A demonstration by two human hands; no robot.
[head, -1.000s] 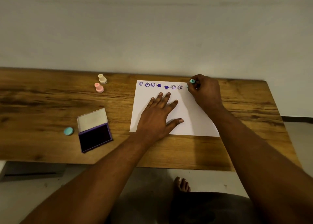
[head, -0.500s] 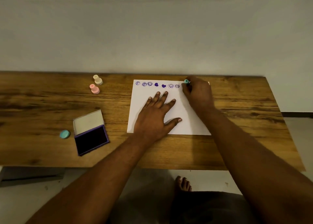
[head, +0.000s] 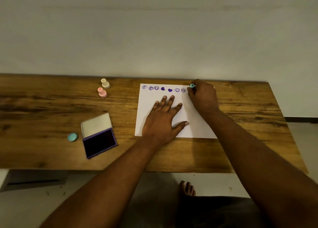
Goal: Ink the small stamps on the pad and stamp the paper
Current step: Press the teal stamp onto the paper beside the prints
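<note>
The pad [head: 100, 142] lies open on the counter [head: 34, 107]. The left hand [head: 163, 117] presses flat on the paper [head: 197, 126]. Beyond it, the right hand [head: 203, 96] pinches the teal stamp [head: 192, 85] at the end of seven prints [head: 163, 88] along the far edge. The rest of the paper is bare, so plenty likely remains.

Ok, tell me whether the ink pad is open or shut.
Open. The ink pad shows its dark inked face bare, and its lid is flipped back, pale inside up.
</note>
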